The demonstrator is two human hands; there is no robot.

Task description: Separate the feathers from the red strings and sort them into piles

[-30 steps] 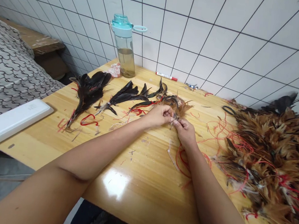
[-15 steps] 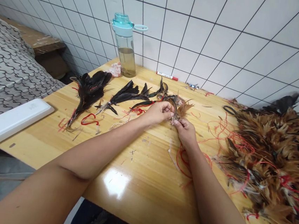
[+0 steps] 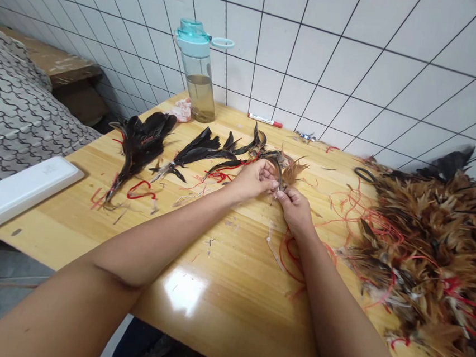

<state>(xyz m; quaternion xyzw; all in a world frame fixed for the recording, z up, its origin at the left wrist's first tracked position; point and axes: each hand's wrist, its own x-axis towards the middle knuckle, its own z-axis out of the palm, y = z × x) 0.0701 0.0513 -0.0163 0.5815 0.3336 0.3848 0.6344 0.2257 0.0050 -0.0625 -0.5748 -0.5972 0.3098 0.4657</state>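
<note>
While two bare hands meet above a wooden bench [image 3: 228, 278], one small feather bundle [image 3: 280, 174] rises between their fingertips, near the middle of the bench top. The left hand [image 3: 259, 178] pinches it between thumb and curled fingers; the right hand [image 3: 296, 207], just beside, presses thumb and forefinger together at its lower end. Fingers hide the stems, and the feathers in the grip cannot be counted.

To the left lie two dark clusters, one full black bunch [image 3: 144, 141] and one slimmer black bunch [image 3: 201, 151]. One clear bottle [image 3: 199, 82] with a turquoise lid, partly filled with yellowish liquid, stands near the tiled wall [image 3: 276, 42] beside one crumpled tissue [image 3: 181, 109]. One red-capped marker [image 3: 265, 120] lies along the wall; one blue-and-white item [image 3: 307, 136] near it is too small to identify.

At right, tangled red cord [image 3: 384, 229], its strands beyond counting, reaches one large heap of brown feathers [image 3: 436, 220], cut off by the frame. One white device [image 3: 21, 194] and one patterned cloth [image 3: 26, 102] are cropped at the left edge.
</note>
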